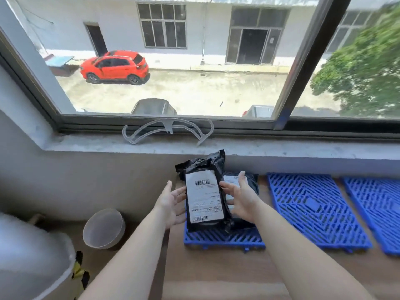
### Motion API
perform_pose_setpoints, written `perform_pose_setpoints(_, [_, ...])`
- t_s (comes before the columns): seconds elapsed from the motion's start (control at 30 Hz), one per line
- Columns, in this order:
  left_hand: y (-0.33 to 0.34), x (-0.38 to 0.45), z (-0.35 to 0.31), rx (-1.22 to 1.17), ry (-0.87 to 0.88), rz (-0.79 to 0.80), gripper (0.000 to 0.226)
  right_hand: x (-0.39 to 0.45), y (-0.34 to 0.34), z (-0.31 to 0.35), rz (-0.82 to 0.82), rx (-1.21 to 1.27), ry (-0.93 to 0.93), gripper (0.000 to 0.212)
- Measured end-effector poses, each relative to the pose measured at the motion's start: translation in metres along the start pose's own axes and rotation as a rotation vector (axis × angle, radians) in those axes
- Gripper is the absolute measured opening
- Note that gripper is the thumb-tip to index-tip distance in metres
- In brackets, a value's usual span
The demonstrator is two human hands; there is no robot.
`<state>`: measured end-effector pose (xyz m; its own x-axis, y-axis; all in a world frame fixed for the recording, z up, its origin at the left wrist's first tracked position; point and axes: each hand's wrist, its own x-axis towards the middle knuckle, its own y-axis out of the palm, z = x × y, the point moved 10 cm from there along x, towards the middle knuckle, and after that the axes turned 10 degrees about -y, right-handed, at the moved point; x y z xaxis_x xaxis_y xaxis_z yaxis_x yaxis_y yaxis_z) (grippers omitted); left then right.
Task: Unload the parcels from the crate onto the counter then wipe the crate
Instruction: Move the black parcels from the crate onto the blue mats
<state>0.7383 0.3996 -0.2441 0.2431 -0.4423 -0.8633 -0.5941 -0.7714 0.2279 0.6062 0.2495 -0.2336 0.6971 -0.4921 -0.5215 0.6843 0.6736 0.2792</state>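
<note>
Black plastic mailer with a white printed shipping label (204, 197) stands between the person's two hands, its long axis running away from them toward the window, slightly tilted, its lower end over the near blue slatted plastic panel (225, 238). The left hand (172, 203) is spread wide, palm turned inward, fingertips at or just beside the parcel's left edge; the right hand (240, 198) is likewise spread with straight fingers along the right edge. Whether either palm truly bears on the wrapper I cannot tell; neither hand curls round it. Both hands sit about equally near, one on each flank, so any lift or set-down would be a two-sided squeeze.

Counting: two parcels show, the labelled one in front and a second black plastic mailer (251, 180) lying behind the right hand. Three blue slatted panels lie flat on the wooden counter (216, 276), the other two (313, 211) (376, 211) off to the right, well apart from the hands. No assembled crate is visible.
</note>
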Motion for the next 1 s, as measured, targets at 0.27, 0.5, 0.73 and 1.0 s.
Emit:
perform_pose_setpoints(0.27, [0.023,0.058,-0.032,0.102,-0.15,-0.006,0.074,0.051,-0.024,-0.016,-0.253,0.018,0.065,0.081])
perform_pose_setpoints(0.5, [0.023,0.074,-0.026,0.165,-0.174,-0.013,0.075,0.056,-0.032,-0.036,-0.252,0.067,0.113,0.086])
perform_pose_setpoints(0.73, [0.035,0.047,-0.068,0.731,0.449,-0.152,0.048,0.023,-0.044,0.005,-0.252,-0.522,-0.176,0.068])
perform_pose_setpoints(1.0, [0.151,-0.027,-0.023,1.938,1.031,-0.475,0.066,-0.037,-0.062,0.03,-0.192,-1.615,-0.218,0.094])
